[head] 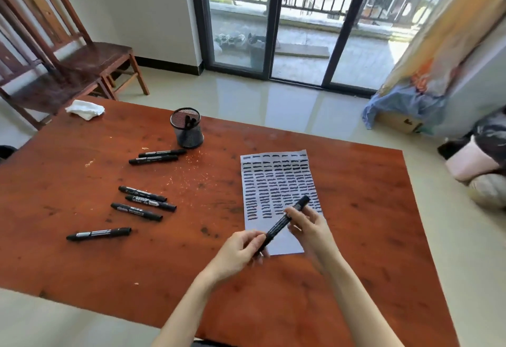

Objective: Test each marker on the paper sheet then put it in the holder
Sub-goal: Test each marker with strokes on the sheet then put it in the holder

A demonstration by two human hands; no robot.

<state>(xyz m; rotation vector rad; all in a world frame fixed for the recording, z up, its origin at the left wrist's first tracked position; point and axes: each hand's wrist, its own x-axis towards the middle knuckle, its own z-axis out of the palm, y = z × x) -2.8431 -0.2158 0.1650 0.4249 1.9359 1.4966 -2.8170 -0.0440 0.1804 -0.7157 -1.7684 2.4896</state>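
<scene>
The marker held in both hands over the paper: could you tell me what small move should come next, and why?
Probably pull the cap off: both hands grip the marker at opposite ends, it seems capped, and it hangs above the paper sheet, whose near end is unmarked.

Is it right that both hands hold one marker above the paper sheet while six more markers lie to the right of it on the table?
Not quite. The head view shows both hands, left hand and right hand, holding one marker above the paper sheet, but the six loose markers lie to its left on the table.
</scene>
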